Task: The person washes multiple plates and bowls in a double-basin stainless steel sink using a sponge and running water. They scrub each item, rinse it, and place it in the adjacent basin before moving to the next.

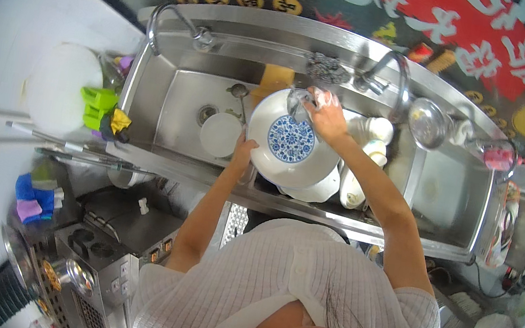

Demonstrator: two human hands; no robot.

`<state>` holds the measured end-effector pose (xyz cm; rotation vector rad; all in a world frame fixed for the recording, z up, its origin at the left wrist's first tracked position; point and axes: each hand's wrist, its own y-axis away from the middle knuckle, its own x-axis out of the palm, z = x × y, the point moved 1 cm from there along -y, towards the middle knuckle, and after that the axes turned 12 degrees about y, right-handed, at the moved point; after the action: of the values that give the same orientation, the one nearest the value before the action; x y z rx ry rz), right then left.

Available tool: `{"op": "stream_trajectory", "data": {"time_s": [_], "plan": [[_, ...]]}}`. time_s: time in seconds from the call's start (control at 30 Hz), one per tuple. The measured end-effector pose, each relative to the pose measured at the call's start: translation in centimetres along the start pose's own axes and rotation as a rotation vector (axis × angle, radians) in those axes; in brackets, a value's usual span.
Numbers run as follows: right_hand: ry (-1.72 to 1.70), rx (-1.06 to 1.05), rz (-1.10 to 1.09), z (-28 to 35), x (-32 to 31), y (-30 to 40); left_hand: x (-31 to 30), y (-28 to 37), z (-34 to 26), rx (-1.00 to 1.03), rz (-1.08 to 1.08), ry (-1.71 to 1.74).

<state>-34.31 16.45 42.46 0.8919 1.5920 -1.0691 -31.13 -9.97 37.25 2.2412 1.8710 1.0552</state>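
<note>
Over the sink's divider I hold a large white plate (265, 162) tilted, with a blue floral pattern at its centre. My left hand (244, 151) grips its left rim, thumb on the upper face. Suds cover the fingers of my right hand (327, 117), which holds a greyish cloth or scrubber (296, 101) against the plate's far inner side. Beneath the plate, a white scalloped dish (316, 189) partly shows. White bowls (380, 129) and a long white dish (352, 186) sit close to my right forearm. In the left basin lie a white round dish (220, 134) and a ladle (239, 91).
Two curved taps (154, 26) (400, 77) rise from the steel sink's back edge. A steel-wool scrubber (328, 69) rests between them. Pink liquid fills a bottle (498, 156) at right. Green-handled items (97, 102) and mop poles (64, 145) are at left.
</note>
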Motion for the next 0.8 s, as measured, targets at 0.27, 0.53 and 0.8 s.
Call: {"op": "stream_trajectory", "data": {"time_s": [0.27,0.53,0.8], "plan": [[-0.080,-0.035,0.745,9.7,3.9,-0.9,-8.7,-2.3,-1.7,-0.020,-0.184,0.126],[-0.488,-0.019,0.301,17.5,7.0,-7.0,-12.4,-6.2,1.3,-0.045,-0.122,-0.161],[-0.095,0.194,0.803,9.7,3.6,-4.7,-10.3,-7.0,-1.1,-0.071,-0.088,0.078]]}}
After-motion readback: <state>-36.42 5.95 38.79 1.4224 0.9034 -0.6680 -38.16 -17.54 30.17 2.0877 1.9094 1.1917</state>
